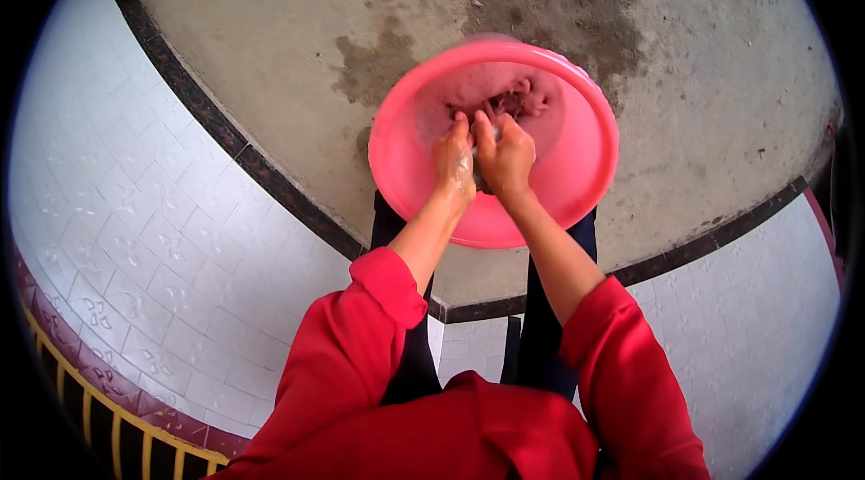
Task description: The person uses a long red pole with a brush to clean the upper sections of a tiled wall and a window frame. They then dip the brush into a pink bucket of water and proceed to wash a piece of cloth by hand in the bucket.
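Note:
A wide pink plastic basin [605, 142] stands in front of my legs, with cloudy, sudsy water [468, 88] in it. In the water lies a bunched, dark wet cloth [515, 104], partly under the surface. My left hand [454, 158] is closed on the near part of the cloth, and wet suds show near its wrist. Pressed close beside it, my right hand [506, 156] also grips the cloth, thumb side up. Both hands nearly touch over the basin's middle. The fingers' undersides and the cloth between them are mostly hidden.
The basin rests on a rough concrete floor [297, 84] with dark wet patches [577, 7] beyond it. A dark stone edging [270, 183] borders pale tiles [171, 246] at left and right. Yellow railings [117, 430] run along the lower left.

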A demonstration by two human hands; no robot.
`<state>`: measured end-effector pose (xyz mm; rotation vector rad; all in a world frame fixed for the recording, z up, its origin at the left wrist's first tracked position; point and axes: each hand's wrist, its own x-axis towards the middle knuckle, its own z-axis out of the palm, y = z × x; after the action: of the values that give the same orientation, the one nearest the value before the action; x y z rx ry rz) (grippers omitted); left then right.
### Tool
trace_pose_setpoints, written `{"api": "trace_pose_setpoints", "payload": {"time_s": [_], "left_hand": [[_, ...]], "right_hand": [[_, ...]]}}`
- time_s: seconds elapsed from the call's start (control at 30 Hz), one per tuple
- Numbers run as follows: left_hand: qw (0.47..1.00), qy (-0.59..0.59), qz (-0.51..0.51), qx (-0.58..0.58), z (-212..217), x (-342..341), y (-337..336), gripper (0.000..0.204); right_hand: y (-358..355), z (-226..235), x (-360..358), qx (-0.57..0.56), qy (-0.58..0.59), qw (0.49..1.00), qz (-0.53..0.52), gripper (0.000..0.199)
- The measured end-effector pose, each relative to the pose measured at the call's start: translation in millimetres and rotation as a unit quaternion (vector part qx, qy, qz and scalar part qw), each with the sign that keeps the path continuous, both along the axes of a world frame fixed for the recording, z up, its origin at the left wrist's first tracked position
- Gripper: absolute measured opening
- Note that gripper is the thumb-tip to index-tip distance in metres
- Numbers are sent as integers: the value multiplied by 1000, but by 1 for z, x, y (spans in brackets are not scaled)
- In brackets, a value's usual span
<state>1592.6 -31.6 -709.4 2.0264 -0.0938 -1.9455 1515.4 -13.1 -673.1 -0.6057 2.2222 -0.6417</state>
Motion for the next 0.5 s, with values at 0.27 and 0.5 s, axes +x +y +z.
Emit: {"api": "trace_pose_setpoints", "payload": {"time_s": [0.27,0.5], "left_hand": [[998,9,-49,34,17,-3,3,49],[988,150,44,6,10,25,-33,49]], "right_hand": [[17,-18,0,-9,56,997,44,34],[1,-95,-78,63,-14,997,53,41]]}}
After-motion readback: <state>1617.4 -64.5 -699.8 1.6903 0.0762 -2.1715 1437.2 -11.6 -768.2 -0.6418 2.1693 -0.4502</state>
